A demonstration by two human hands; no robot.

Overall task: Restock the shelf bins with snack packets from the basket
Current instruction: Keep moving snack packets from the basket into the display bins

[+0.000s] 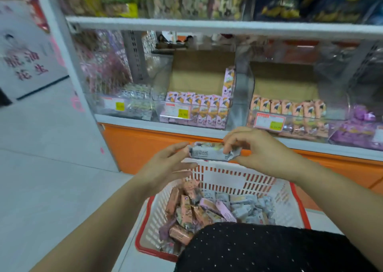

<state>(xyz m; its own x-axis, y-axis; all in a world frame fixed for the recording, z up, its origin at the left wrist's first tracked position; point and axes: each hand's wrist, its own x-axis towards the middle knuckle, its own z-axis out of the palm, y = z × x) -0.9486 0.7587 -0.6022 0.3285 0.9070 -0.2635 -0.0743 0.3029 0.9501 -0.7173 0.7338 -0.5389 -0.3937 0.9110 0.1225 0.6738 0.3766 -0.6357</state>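
Note:
A grey snack packet [209, 153] is held flat above the far rim of the white and red basket [226, 178]. My right hand [257, 149] pinches its right end. My left hand [167, 164] touches its left end with fingers spread. The basket on the floor holds several peach, pink and grey packets [207, 207]. On the shelf ahead, a clear bin of pink packets [199, 110] stands in the middle, a bin of peach packets [290, 114] to its right, and a bin of grey packets [134, 101] to its left.
An orange base panel [145, 145] runs below the shelf edge. A purple packet bin [360, 128] sits at far right. Upper shelves hold bagged snacks [186, 0]. A white cardboard box [27, 58] stands on the floor at left. My dark skirt [269, 251] covers the basket's near side.

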